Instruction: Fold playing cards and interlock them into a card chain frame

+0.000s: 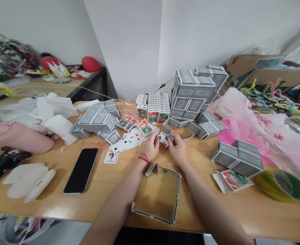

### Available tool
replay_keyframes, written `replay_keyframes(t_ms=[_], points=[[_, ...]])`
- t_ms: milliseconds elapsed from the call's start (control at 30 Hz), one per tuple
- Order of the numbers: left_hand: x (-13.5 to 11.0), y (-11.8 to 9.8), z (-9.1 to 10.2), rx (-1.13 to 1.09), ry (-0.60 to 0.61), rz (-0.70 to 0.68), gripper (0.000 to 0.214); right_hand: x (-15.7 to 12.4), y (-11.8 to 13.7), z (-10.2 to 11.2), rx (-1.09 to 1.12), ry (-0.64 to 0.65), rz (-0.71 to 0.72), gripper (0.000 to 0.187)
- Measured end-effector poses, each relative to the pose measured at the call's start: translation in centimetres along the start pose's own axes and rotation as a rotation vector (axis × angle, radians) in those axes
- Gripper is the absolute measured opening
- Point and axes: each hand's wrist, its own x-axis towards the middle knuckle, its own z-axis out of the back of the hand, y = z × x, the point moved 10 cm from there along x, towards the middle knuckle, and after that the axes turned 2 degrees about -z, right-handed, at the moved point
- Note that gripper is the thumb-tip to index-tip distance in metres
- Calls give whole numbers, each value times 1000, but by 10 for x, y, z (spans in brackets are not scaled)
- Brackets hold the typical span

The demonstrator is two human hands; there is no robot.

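Both my left hand and my right hand are closed on a small bundle of playing cards, pinched between thumbs and fingers above the table. Loose playing cards lie fanned to the left, with a joker at their near end. Red and green card boxes lie behind them. Between my forearms a square frame of folded cards stands on edge, with a bent card at its far left corner. Another folded-card frame stands just beyond my right hand.
A tall stack of card blocks rises at the back right, near rows of card boxes. More card blocks stand left and right. A phone, a pink pouch and green-yellow tape lie around.
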Motion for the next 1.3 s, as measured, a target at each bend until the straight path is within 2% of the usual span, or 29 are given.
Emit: replay_keyframes(t_ms=[100,300,567,733,800,967,1100,1300], points=[[0,0,3,26,-25,5,26,1,8,-2,-48,23,32,25],[1,-3,4,29,-26,-33,25,-1,19,3,-167,-19,136,22],[0,-2,8,10,-61,-29,27,-8,25,-5,-362,-10,221,26],[1,-3,10,13,-74,-29,27,-10,24,-8,-403,13,210,26],[1,-3,11,12,-82,-31,27,-8,20,-9,-336,47,171,26],[2,-5,9,-4,-51,-42,27,-4,3,-19,30,174,11,27],[2,-10,6,-14,-18,-73,26,-2,-10,-29,233,248,-122,28],[0,3,8,-23,-74,36,32,0,-20,-23,319,167,-227,28]])
